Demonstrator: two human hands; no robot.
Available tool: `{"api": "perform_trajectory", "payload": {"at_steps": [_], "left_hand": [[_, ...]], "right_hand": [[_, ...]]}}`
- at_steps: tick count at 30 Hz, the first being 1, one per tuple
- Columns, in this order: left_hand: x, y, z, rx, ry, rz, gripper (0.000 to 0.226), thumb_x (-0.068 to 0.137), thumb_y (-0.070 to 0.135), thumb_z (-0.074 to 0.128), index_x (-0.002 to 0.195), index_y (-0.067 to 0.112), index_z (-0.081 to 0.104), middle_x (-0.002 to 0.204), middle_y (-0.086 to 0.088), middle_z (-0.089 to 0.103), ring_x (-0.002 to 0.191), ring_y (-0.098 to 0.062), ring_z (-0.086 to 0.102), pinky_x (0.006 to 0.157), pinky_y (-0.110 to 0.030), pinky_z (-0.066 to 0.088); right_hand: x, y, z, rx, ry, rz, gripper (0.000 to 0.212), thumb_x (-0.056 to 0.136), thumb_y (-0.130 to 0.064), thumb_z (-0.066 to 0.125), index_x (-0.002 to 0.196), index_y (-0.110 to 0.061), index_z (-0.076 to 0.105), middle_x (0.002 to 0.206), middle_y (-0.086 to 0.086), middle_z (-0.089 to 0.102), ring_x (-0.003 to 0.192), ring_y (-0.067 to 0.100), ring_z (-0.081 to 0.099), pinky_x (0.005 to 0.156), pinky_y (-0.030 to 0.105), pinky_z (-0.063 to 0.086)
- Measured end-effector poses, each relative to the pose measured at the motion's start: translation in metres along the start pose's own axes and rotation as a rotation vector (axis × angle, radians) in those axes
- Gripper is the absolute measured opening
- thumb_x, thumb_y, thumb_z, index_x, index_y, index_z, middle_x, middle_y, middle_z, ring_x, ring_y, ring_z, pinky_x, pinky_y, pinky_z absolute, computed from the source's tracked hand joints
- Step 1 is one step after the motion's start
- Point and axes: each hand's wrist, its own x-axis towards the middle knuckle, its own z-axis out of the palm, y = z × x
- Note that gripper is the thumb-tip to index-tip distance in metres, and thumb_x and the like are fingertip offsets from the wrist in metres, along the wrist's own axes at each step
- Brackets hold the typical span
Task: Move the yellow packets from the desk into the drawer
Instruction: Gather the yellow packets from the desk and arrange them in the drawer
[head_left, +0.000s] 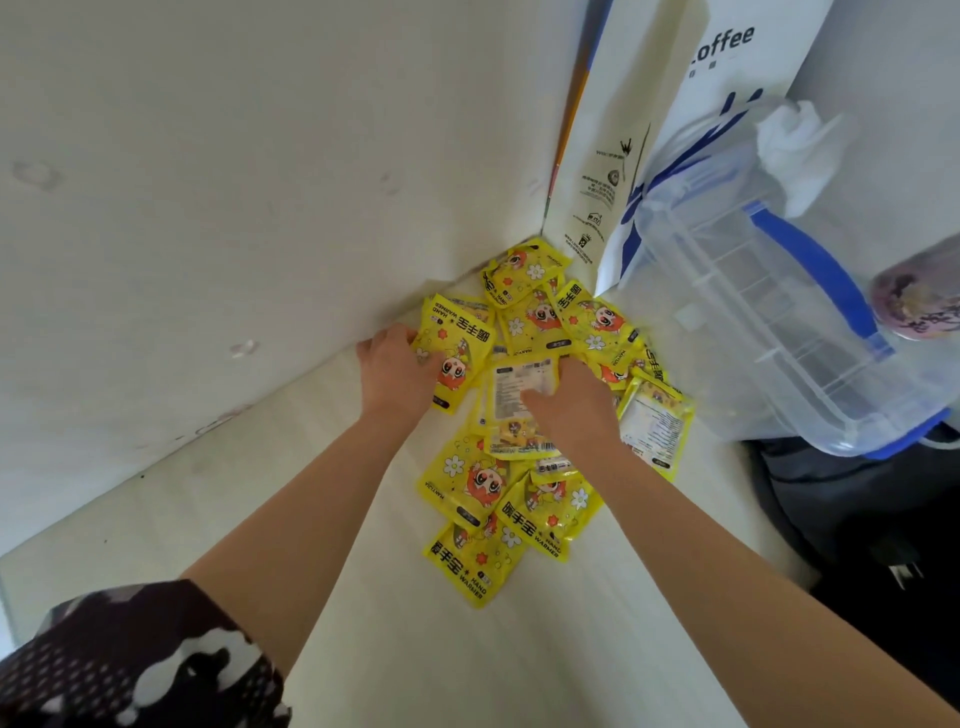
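Observation:
Several yellow hand-warmer packets (524, 467) lie scattered in a loose pile on the white desk (467, 649), reaching back into the corner of the walls. My left hand (392, 371) grips the left edge of one yellow packet (457, 348) at the pile's left side. My right hand (571, 405) presses down on a packet lying back side up (519, 384) in the middle of the pile, with the fingers curled over it. No drawer is in view.
A clear plastic box with a blue handle (779, 312) stands at the right of the pile. A white paper coffee bag (649, 130) leans in the corner behind it. A dark bag (857, 519) lies at the right desk edge. White walls close the left and back.

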Motion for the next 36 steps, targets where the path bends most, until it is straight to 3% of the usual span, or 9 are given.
{"api": "perform_trajectory", "payload": {"at_steps": [5,10,13,17,24,27,30,33,36], "left_hand": [[-0.005,0.006,0.004,-0.071,0.027,0.008,0.031,0.083,0.019,0.066,0.113,0.009,0.061,0.113,-0.011,0.059,0.112,-0.029,0.046,0.09,-0.034,0.038],[-0.015,0.004,0.003,-0.262,0.049,-0.084,0.023,0.083,0.019,0.069,0.104,0.012,0.062,0.108,-0.005,0.063,0.098,-0.023,0.059,0.078,-0.029,0.042],[-0.018,0.002,0.001,-0.337,0.055,-0.159,0.026,0.082,0.019,0.07,0.106,0.012,0.063,0.108,-0.002,0.063,0.096,-0.022,0.061,0.075,-0.029,0.043],[-0.019,0.004,-0.002,-0.351,0.053,-0.19,0.029,0.081,0.019,0.072,0.108,0.012,0.064,0.108,0.001,0.06,0.099,-0.02,0.059,0.079,-0.03,0.043],[-0.023,0.001,-0.002,-0.356,0.028,-0.196,0.026,0.083,0.019,0.072,0.106,0.012,0.064,0.098,0.002,0.059,0.09,-0.017,0.055,0.076,-0.027,0.04],[-0.023,-0.001,-0.002,-0.426,-0.008,-0.225,0.022,0.081,0.017,0.074,0.1,0.016,0.063,0.093,0.0,0.064,0.084,-0.018,0.058,0.071,-0.026,0.041],[-0.024,-0.006,-0.006,-0.562,-0.029,-0.299,0.02,0.08,0.015,0.075,0.096,0.016,0.063,0.088,0.0,0.067,0.074,-0.017,0.063,0.062,-0.025,0.047],[-0.029,-0.015,-0.013,-0.685,-0.045,-0.366,0.023,0.078,0.014,0.077,0.096,0.016,0.063,0.093,-0.004,0.069,0.08,-0.024,0.069,0.074,-0.038,0.057],[-0.041,-0.022,-0.021,-0.763,-0.071,-0.383,0.022,0.079,0.011,0.076,0.095,0.016,0.062,0.098,-0.01,0.07,0.086,-0.031,0.069,0.085,-0.049,0.057]], "right_hand": [[-0.002,-0.007,0.005,-0.007,-0.006,0.012,0.019,0.089,-0.026,0.061,0.092,-0.014,0.047,0.087,0.004,0.053,0.084,0.027,0.054,0.065,0.032,0.038],[-0.004,-0.003,0.003,0.052,0.044,0.021,0.024,0.087,-0.023,0.063,0.074,-0.016,0.044,0.065,-0.003,0.045,0.059,0.017,0.047,0.048,0.026,0.029],[-0.005,-0.002,0.002,0.079,0.047,0.021,0.02,0.086,-0.021,0.061,0.075,-0.017,0.046,0.067,-0.002,0.049,0.061,0.019,0.05,0.047,0.026,0.029],[-0.006,-0.005,0.001,0.08,0.001,0.057,0.025,0.087,-0.018,0.061,0.077,-0.016,0.038,0.063,-0.004,0.039,0.053,0.011,0.037,0.046,0.027,0.023],[0.0,-0.016,0.001,0.143,-0.026,0.111,0.036,0.084,-0.009,0.059,0.062,-0.018,0.032,0.059,-0.003,0.037,0.051,0.014,0.037,0.044,0.027,0.023],[0.003,-0.014,0.004,0.169,-0.019,0.138,0.026,0.082,-0.012,0.064,0.066,-0.014,0.044,0.065,0.002,0.051,0.065,0.025,0.053,0.049,0.025,0.034],[0.001,-0.012,0.001,0.223,0.004,0.139,0.018,0.079,-0.018,0.07,0.084,-0.003,0.063,0.08,0.012,0.067,0.075,0.028,0.063,0.061,0.03,0.044],[-0.006,-0.003,-0.004,0.281,0.032,0.133,0.022,0.079,-0.018,0.072,0.093,-0.001,0.069,0.089,0.014,0.071,0.082,0.029,0.067,0.072,0.038,0.053],[-0.019,0.012,-0.01,0.374,0.022,0.155,0.019,0.082,-0.016,0.07,0.098,-0.006,0.067,0.095,0.009,0.069,0.088,0.028,0.065,0.079,0.039,0.055]]}}
